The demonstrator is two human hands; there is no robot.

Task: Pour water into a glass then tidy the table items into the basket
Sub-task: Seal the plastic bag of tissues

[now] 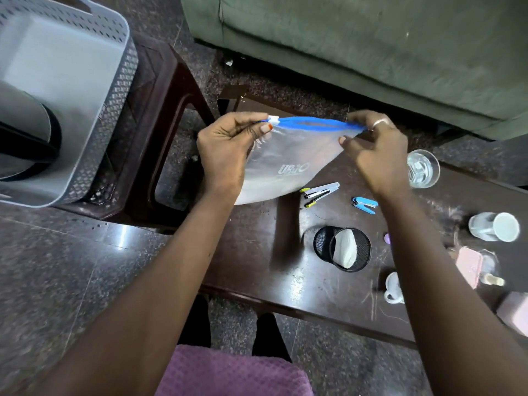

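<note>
I hold a clear zip pouch (pixel 288 167) with a blue zipper strip above the dark wooden table (pixel 257 267). My left hand (pixel 225 150) pinches the white slider end of the zipper. My right hand (pixel 374 150) grips the other end of the strip. The pouch mouth gapes slightly open between them. A glass (pixel 423 168) with water stands on the table to the right of my right hand. The grey perforated basket (pixel 114 90) sits on a brown stool at the left, with a dark-rimmed steel vessel (pixel 25 144) inside it.
On the table lie a silver stapler (pixel 321 192), a blue staple remover (pixel 364 204), a black mesh holder (pixel 343 248) on its side, a white mug (pixel 494 227), a small white cup (pixel 393 288) and pink items (pixel 470 267). A green sofa (pixel 371 52) stands behind.
</note>
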